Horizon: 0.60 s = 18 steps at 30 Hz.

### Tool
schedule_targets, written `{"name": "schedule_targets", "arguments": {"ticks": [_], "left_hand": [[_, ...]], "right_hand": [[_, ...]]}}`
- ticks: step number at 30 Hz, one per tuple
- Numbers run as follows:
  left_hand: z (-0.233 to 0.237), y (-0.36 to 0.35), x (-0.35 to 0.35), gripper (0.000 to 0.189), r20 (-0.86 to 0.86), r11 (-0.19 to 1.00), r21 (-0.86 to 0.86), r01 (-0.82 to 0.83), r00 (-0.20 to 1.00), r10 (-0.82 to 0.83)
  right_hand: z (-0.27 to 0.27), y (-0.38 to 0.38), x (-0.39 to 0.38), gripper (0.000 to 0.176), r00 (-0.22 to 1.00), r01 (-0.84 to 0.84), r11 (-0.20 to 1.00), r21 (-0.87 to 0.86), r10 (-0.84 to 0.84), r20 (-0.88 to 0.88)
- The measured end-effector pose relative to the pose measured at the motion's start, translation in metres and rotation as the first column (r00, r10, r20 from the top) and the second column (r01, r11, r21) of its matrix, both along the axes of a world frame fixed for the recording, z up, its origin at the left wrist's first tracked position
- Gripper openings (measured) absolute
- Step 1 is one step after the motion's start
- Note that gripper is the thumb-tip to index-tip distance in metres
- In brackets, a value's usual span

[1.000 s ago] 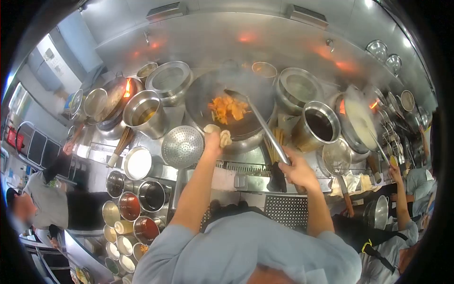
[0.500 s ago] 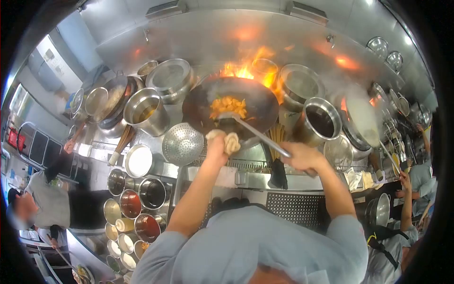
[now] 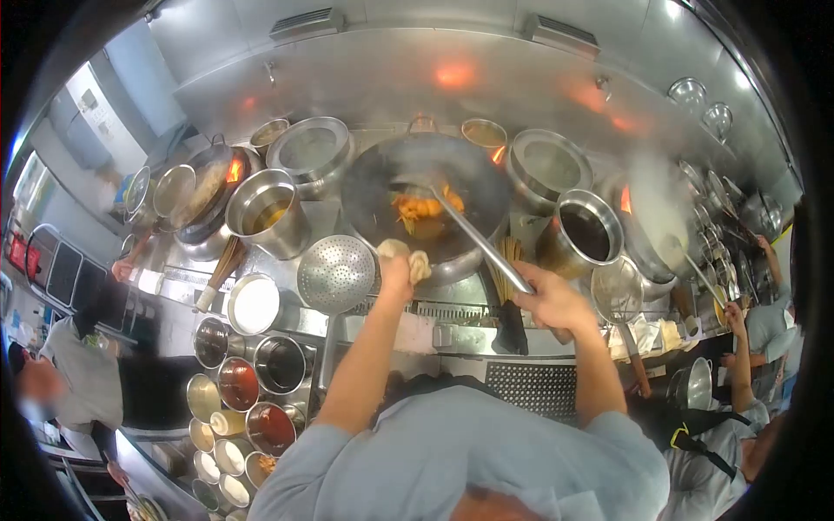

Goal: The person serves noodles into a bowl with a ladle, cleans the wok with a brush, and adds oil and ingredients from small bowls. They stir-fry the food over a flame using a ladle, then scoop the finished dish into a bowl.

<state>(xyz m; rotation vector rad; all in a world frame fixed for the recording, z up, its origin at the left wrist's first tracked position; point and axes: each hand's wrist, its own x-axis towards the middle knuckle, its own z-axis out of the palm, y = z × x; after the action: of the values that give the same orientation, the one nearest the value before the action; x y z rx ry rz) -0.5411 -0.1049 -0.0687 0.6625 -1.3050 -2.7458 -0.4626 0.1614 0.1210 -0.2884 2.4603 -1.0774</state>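
Working the food (image 3: 430, 207) with the ladle (image 3: 482, 243), we have it heaped near the middle of the wok (image 3: 369, 195), the ladle's head at the far left edge of the heap. Our right hand (image 3: 553, 304) has its fingers wrapped round the handle; our left hand (image 3: 397, 276) is closed on a bunched cloth (image 3: 419, 265) at the wok's near rim, though we cannot tell how its fingers lie beneath. To stir well, we would keep the ladle low against the metal so no piece sits and scorches, time each push with the wok's rock, and keep cloth between skin and rim. A light wrist should stop food from climbing over the side. Half a second ago, flames stood tall behind the wok, which looked drawn toward us; now it seems to sit back, with only a small flame (image 3: 498, 154) showing by its far right rim. The ladle's head, then on the near side of the food, has gone over to the far side. Outside the wok, the skimmer (image 3: 336, 273) to our left and the brush (image 3: 508, 278) to our right stand about where they were, as does the pot (image 3: 291, 230) just past the skimmer.
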Motion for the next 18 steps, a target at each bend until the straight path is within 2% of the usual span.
{"name": "schedule_targets", "arguments": {"ticks": [2,3,4,6,8,9,10,11,12,13,14,15,16,17,18], "left_hand": [[-0.031,-0.008,-0.03,0.014,0.058,0.999,-0.008,0.048,0.997,-0.047],[-0.039,-0.009,-0.037,0.016,0.087,0.997,-0.013,0.075,0.993,-0.074],[-0.032,-0.011,-0.028,0.019,0.085,0.984,0.112,0.138,0.985,-0.147],[-0.013,-0.023,0.015,0.026,0.064,0.905,0.351,0.239,0.958,-0.278],[-0.055,-0.051,0.064,0.042,0.03,0.902,0.16,0.401,0.911,-0.411],[-0.073,-0.067,0.102,0.05,0.081,0.858,0.065,0.509,0.855,-0.513],[-0.087,-0.077,0.143,0.059,0.153,0.799,-0.016,0.601,0.791,-0.592],[-0.073,-0.072,0.188,0.064,0.169,0.771,-0.139,0.622,0.782,-0.6],[-0.055,-0.064,0.225,0.069,0.187,0.741,-0.256,0.621,0.784,-0.592],[-0.056,-0.063,0.251,0.069,0.321,0.631,-0.387,0.672,0.74,-0.591],[-0.055,-0.062,0.282,0.069,0.47,0.511,-0.469,0.72,0.694,-0.545],[-0.053,-0.058,0.324,0.069,0.621,0.395,-0.492,0.776,0.631,-0.465],[-0.072,-0.057,0.365,0.069,0.719,0.504,-0.388,0.772,0.595,-0.358],[-0.123,-0.056,0.42,0.063,0.771,0.406,-0.501,0.765,0.607,-0.191],[-0.145,-0.051,0.457,0.064,0.868,0.494,-0.406,0.769,0.494,-0.055]], "right_hand": [[-0.021,-0.01,-0.019,0.056,0.996,0.074,0.997,0.017,-0.073,-0.05],[-0.059,-0.013,-0.044,0.057,0.961,0.067,0.996,0.054,-0.05,-0.272],[-0.098,-0.016,-0.071,0.058,0.88,0.068,0.993,0.092,-0.016,-0.475],[-0.117,-0.036,-0.096,0.061,0.931,0.143,0.981,0.129,-0.089,-0.353],[-0.143,-0.04,-0.097,0.058,0.956,0.147,0.987,0.063,-0.125,-0.265],[-0.154,-0.042,-0.092,0.057,0.969,0.135,0.99,0.035,-0.124,-0.216],[-0.16,-0.039,-0.074,0.053,0.985,0.162,0.952,-0.26,-0.171,-0.012],[-0.169,-0.033,-0.048,0.05,0.966,0.236,0.828,-0.509,-0.141,0.218],[-0.182,-0.028,-0.024,0.05,0.842,0.47,0.608,-0.64,-0.09,0.532],[-0.204,-0.016,-0.002,0.052,0.735,0.552,0.448,-0.703,0.136,0.664],[-0.244,0.001,0.012,0.054,0.589,0.587,0.504,-0.634,0.272,0.761],[-0.26,-0.002,0.026,0.055,0.503,0.517,0.673,-0.529,0.262,0.824],[-0.296,-0.011,0.048,0.057,0.657,0.34,0.88,-0.331,0.029,0.753],[-0.298,-0.013,0.054,0.059,0.874,-0.2,0.98,-0.018,0.187,0.449],[-0.35,-0.008,0.061,0.063,0.92,-0.355,0.904,0.239,0.293,0.259]]}}
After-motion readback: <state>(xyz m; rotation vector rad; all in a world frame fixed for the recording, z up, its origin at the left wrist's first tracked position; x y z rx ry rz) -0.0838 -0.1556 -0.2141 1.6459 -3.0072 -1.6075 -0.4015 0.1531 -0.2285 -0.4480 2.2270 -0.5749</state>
